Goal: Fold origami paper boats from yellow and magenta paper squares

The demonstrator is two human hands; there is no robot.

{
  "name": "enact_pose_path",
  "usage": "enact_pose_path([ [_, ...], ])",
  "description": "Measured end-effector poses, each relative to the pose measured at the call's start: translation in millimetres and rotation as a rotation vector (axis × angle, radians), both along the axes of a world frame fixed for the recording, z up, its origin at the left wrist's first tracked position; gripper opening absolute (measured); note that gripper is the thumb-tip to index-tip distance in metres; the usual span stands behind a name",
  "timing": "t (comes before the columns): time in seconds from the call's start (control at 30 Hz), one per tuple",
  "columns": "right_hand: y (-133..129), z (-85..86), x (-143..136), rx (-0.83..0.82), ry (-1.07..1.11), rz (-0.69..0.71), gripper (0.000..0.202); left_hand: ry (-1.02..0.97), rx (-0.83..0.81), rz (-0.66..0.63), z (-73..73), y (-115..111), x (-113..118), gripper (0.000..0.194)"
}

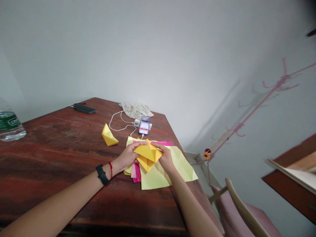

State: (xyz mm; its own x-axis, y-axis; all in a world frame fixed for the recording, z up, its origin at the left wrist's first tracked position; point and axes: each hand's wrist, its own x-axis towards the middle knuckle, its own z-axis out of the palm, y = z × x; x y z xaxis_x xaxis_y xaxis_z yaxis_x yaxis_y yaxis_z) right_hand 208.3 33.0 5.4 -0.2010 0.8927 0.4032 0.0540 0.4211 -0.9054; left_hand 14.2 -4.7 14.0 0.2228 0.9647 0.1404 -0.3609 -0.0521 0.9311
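Note:
Between my two hands is a folded piece of orange-yellow origami paper (148,154), with a raised peak in its middle and a point hanging down toward me. My left hand (129,154) grips its left corner, fingers along the back edge. My right hand (166,157) pinches the right side the same way. Under the hands lie a large creased pale yellow sheet (182,168) and several pink and yellow sheets (137,172). To the left stands a finished-looking folded yellow paper shape (108,135), apart from both hands.
Beyond the papers, a phone (144,126) with a lit, blurred screen has white cables (112,121) beside it. A pale cloth (135,110) lies behind. A black power bank (84,109) and a water bottle (12,125) are on the left. A chair (240,207) stands right of the wooden table (61,158).

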Motion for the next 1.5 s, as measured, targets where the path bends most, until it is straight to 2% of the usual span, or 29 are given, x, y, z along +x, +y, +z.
enact_pose_path([
  [0.17, 0.1, 2.4, -0.3, -0.03, 0.034, 0.004, 0.038, -0.144, -0.123, -0.051, 0.5, -1.9, -0.3, 0.052],
  [0.33, 3.1, 2.4, 1.5, -0.05, 0.054, 0.017, 0.041, -0.176, -0.166, -0.078, -0.3, 0.3, -4.1, 0.055],
  [0.6, 9.7, -5.7, 6.8, -0.126, 0.126, 0.019, 0.031, -0.162, -0.17, -0.295, -0.8, 3.0, -15.7, 0.065],
  [0.7, 11.4, -7.6, 9.2, -0.151, 0.112, 0.035, 0.028, -0.196, -0.181, -0.334, 0.2, 3.4, -16.3, 0.062],
  [0.87, 8.2, -4.9, 7.8, -0.155, 0.052, 0.053, 0.032, -0.162, -0.227, -0.207, 3.8, 1.8, -12.3, 0.037],
  [1.03, 1.1, 1.4, 5.8, -0.214, 0.068, 0.146, 0.043, -0.05, -0.223, -0.023, -5.1, 6.9, -10.4, 0.038],
  [1.2, -4.4, 4.3, 5.5, -0.329, 0.131, 0.253, 0.056, 0.076, -0.024, 0.232, -11.0, 15.2, -13.9, 0.03],
  [1.27, -5.5, 2.7, 3.1, -0.349, 0.108, 0.252, 0.058, 0.139, 0.05, 0.282, -11.0, 16.3, -15.3, 0.028],
  [1.37, -5.0, 0.5, -2.4, -0.281, 0.023, 0.156, 0.056, 0.179, 0.092, 0.284, -11.1, 15.7, -15.9, 0.028],
  [1.43, -4.9, 4.3, -4.4, -0.128, -0.023, 0.005, 0.051, 0.195, 0.092, 0.291, -11.6, 15.5, -15.9, 0.029],
  [1.5, -8.5, 15.0, -1.1, 0.045, -0.003, -0.16, 0.042, 0.212, 0.079, 0.301, -12.4, 16.3, -16.3, 0.031],
])
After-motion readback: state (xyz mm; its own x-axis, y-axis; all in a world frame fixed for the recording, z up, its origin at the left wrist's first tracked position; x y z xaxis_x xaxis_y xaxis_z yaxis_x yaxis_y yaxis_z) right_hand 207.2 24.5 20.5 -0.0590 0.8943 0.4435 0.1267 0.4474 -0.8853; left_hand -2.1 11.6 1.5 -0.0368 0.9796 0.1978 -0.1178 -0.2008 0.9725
